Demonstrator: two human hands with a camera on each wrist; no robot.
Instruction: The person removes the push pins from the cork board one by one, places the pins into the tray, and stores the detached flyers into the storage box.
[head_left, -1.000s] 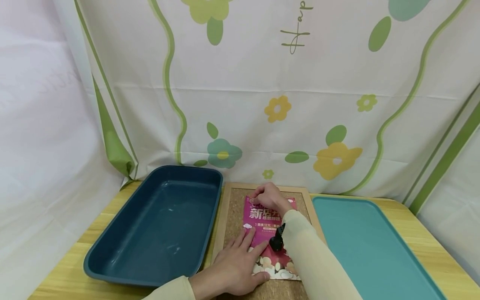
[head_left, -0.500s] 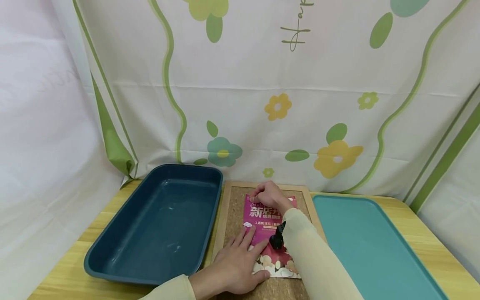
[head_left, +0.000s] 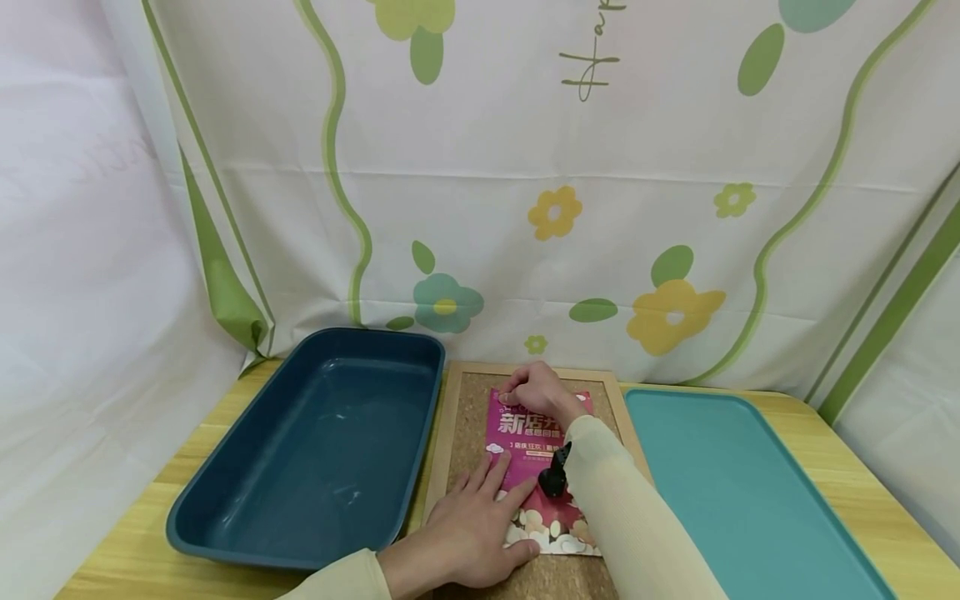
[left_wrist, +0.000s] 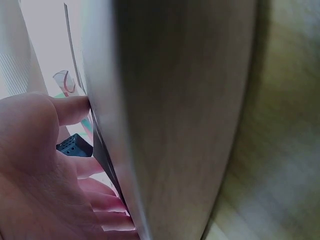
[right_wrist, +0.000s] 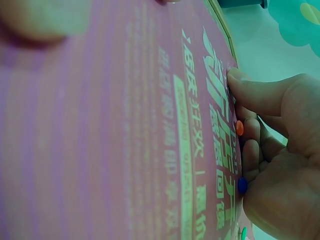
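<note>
A pink poster [head_left: 525, 467] with white lettering lies on a wood-framed corkboard [head_left: 467, 417]. My left hand [head_left: 476, 525] rests flat on its lower left part, fingers spread. At the poster's top left corner is my right hand [head_left: 536, 392], thumb and index finger close together, other fingers curled. In the right wrist view the thumb tip meets the poster's top edge; I cannot tell what is under it. Along that edge beside the hand show an orange push pin [right_wrist: 240, 128], a blue push pin [right_wrist: 242, 185] and a green push pin [right_wrist: 244, 233].
Left of the corkboard stands a deep dark blue tray [head_left: 300, 467]. A flat teal tray [head_left: 742, 483] lies to its right. Everything sits on a yellowish wooden table [head_left: 907, 517], with a white flowered curtain [head_left: 495, 208] hanging behind.
Both hands and the poster hold their places. Only the head view has shifted very slightly.
</note>
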